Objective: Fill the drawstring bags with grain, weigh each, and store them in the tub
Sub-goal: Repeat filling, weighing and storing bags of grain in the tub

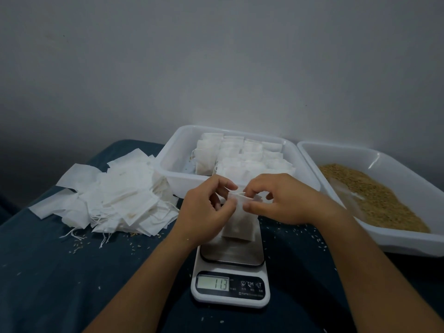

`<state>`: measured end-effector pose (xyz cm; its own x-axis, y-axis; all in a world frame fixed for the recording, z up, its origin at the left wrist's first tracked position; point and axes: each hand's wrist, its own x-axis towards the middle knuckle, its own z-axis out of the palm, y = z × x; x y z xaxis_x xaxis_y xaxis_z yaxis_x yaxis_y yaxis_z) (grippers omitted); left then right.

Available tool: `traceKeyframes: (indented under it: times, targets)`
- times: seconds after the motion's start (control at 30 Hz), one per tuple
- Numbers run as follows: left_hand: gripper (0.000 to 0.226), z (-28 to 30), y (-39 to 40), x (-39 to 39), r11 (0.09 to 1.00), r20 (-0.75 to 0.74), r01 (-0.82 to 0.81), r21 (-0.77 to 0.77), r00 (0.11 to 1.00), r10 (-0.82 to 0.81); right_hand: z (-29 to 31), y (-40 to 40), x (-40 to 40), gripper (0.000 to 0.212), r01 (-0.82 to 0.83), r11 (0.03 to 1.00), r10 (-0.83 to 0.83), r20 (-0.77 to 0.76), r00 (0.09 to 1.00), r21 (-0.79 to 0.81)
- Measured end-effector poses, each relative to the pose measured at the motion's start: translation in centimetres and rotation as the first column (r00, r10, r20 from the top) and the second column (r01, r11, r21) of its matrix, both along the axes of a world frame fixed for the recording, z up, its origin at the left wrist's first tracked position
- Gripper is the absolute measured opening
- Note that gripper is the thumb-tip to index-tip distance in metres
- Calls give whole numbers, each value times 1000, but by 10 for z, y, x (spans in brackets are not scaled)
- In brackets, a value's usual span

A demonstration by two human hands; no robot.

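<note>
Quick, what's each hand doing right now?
Left hand: pinching the top of the filled bag on the scale.
Right hand: pinching the same bag's top edge.

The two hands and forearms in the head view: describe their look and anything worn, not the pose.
Both the left hand and the right hand are bare: no gloves, and no rings, watch or wristbands that show. Both forearms are bare to the picture's lower edge, with no sleeve in view. Fingernails are short and unpainted.
</note>
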<state>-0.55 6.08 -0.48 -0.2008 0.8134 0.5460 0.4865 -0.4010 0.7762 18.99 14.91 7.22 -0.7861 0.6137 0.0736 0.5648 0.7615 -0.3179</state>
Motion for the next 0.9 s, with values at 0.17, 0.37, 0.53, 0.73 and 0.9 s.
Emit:
traceKeyframes:
  times: [0.17,0.37,0.53,0.73,0.9]
  targets:
    - [32,1,1,2,991,178,120,-53,978,-109,11,-1,3,14,-51,995,35,-178,983,-86]
    - [51,-2,4,19,857,629,491,-155,718,-298,33,3,18,9,-78,989,19,-410,912,-129]
    - [27,8,21,48,842,804,535,-68,529,-271,36,17,36,10,-50,992,-15,-500,866,-116]
    - [17,42,63,69,871,743,473,-132,629,-229,26,46,74,28,41,978,-147,-541,828,-203]
    - [22,67,99,95,864,549,459,-208,786,-285,14,64,97,41,67,952,-243,-605,758,-297]
